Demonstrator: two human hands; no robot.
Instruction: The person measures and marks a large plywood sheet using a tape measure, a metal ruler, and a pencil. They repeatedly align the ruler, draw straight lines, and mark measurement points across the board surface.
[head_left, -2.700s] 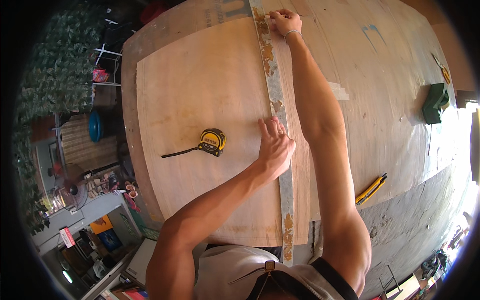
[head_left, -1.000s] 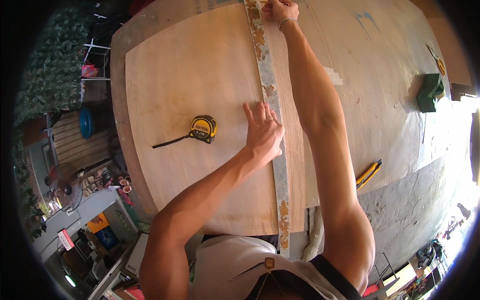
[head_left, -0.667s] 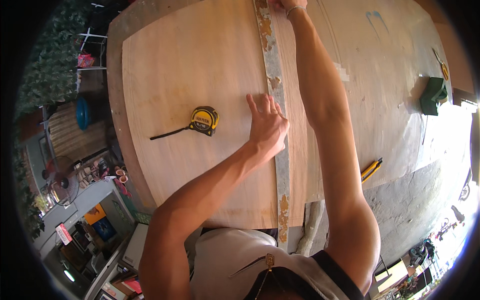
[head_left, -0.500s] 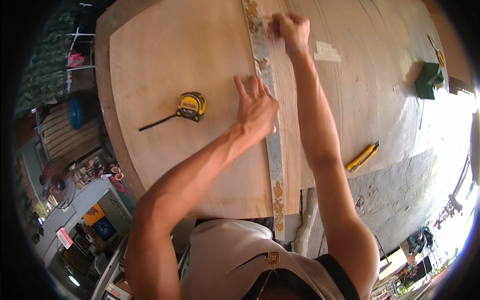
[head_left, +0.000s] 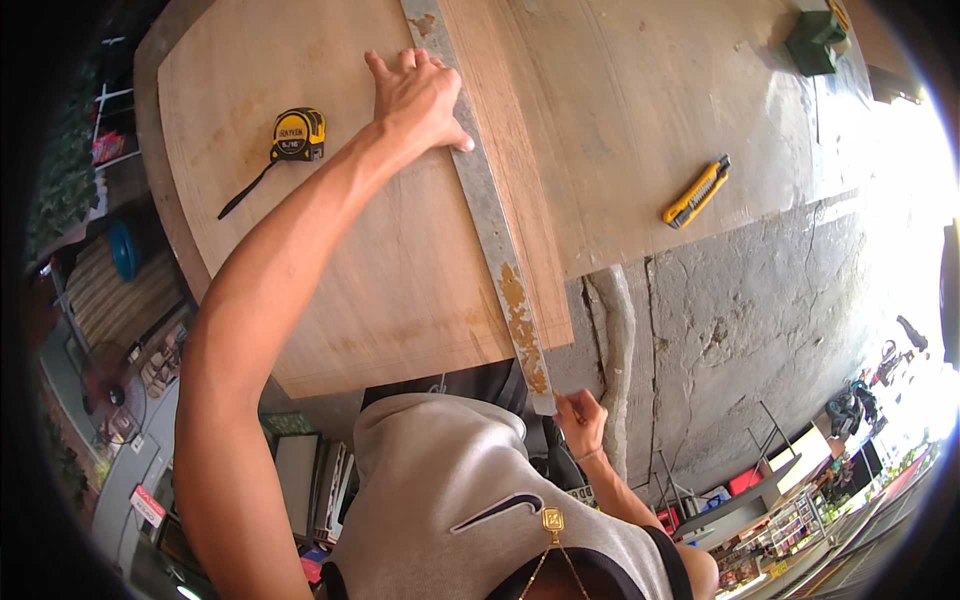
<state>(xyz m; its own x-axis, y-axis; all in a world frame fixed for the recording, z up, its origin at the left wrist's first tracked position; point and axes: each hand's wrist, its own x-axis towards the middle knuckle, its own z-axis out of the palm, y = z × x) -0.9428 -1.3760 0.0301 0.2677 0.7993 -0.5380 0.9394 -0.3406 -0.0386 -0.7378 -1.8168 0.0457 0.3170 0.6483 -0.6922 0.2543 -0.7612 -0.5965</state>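
Note:
A long metal straightedge (head_left: 487, 213), grey with rusty, peeling patches, lies across a sheet of plywood (head_left: 400, 290) and juts past its near edge. My left hand (head_left: 415, 100) presses down with fingers spread, its thumb resting on the straightedge and its fingertips on the wood. Beside the straightedge's near end, just off the plywood, my right hand (head_left: 582, 425) is closed in a pinch. Something thin seems to be between its fingers, too small to make out. To the left of my left hand, a yellow and black tape measure (head_left: 298, 135) rests on the sheet with its strap trailing.
A yellow utility knife (head_left: 697, 192) lies on the worktable (head_left: 640, 130) at right. Farther back stands a dark green block-shaped object (head_left: 815, 43). Cracked concrete floor (head_left: 720, 330) shows below the table's edge. A fan (head_left: 110, 390) stands at the far left.
My right hand has come from the far part of the straightedge down to its near end. My left hand stays pressed on the straightedge, while the whole view has shifted.

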